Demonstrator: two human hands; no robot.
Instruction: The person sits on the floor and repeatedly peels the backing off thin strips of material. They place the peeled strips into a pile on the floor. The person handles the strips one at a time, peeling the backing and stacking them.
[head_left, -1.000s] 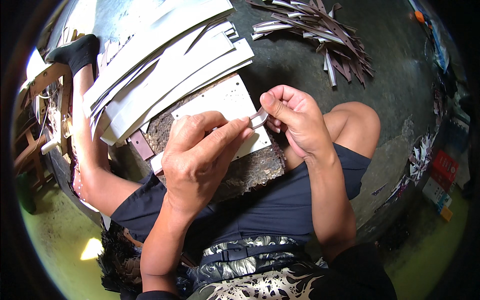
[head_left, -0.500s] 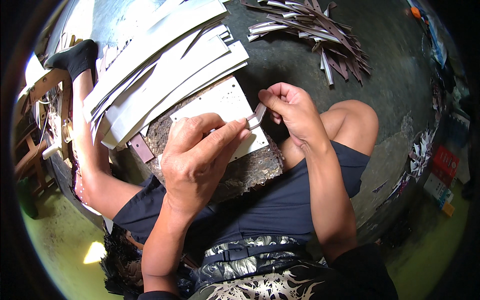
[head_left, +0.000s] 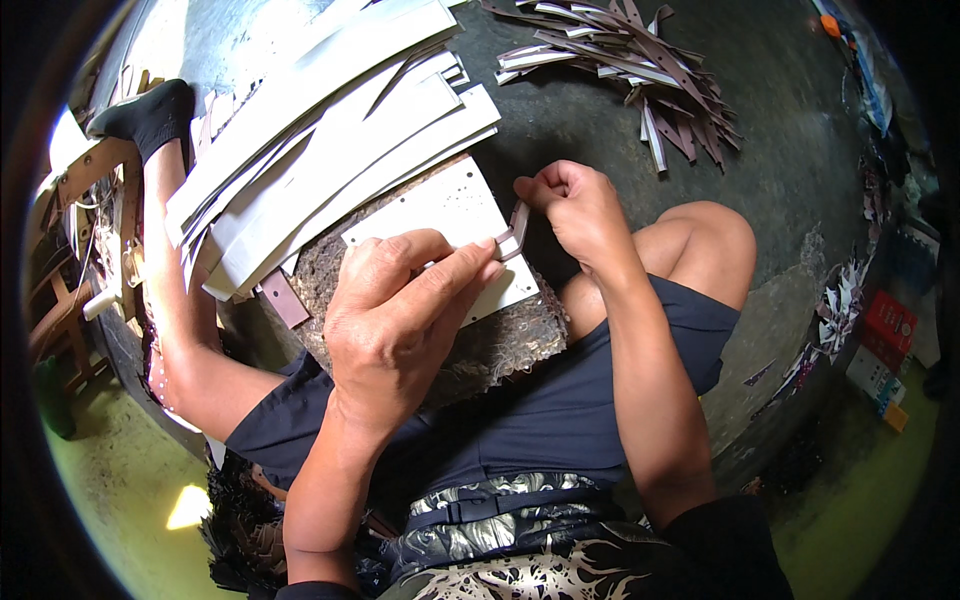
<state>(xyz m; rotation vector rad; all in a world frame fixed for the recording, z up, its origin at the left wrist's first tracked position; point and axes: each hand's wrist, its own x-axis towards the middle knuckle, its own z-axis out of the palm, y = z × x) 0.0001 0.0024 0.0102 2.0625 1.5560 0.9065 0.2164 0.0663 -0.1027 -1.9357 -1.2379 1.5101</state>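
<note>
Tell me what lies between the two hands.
In the head view, a thin bent strip runs between the left hand and the right hand.

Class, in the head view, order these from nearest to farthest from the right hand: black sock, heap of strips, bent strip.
1. Bent strip: its upper end at the right hand.
2. Heap of strips: on the floor, upper right.
3. Black sock: upper left.
</note>
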